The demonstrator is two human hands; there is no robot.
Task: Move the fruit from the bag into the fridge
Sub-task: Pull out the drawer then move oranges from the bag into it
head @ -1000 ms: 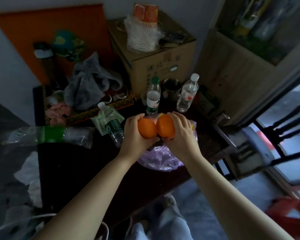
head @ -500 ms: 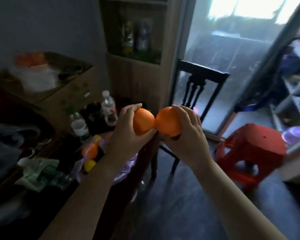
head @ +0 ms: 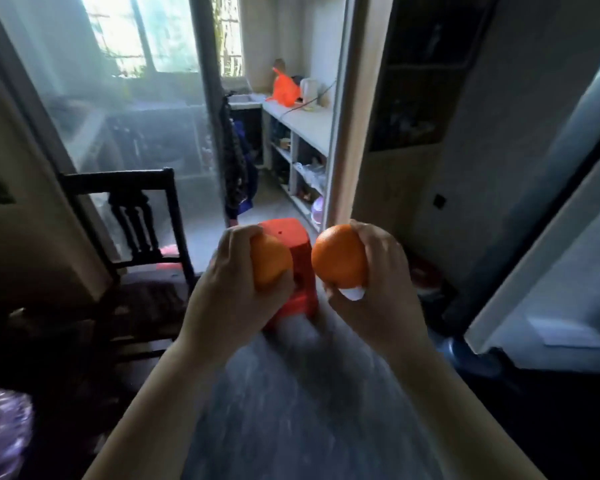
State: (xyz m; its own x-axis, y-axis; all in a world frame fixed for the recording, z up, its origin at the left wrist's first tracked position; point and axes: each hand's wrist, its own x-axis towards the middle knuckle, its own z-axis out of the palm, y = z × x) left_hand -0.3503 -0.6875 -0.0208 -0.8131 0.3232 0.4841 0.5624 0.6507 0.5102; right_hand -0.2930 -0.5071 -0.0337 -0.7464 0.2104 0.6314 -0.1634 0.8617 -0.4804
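You have 2 oranges up in front of you, 1 in each hand. Your left hand (head: 232, 296) grips the left orange (head: 271, 261), fingers curled over its top, and your right hand (head: 381, 296) grips the right orange (head: 338, 259), fingers wrapped round its outer side. A small white patch shows just under the right orange, too blurred to name. The 2 fruits are near each other but apart. A gap shows between them, and through it you see the red stool (head: 293, 237) standing on the grey floor (head: 291, 410) below. The purple plastic bag (head: 0, 434) is a blur at the lower left edge, well apart from both hands. A dark wooden chair (head: 129, 209) stands to your left, in front of a glass door (head: 136, 116). Beyond the doorway a pale counter (head: 309, 126) carries an orange bag (head: 284, 88) and a white kettle (head: 309, 86). At the right edge rises a tall pale panel (head: 551, 271) — you cannot tell from here whether it is the fridge
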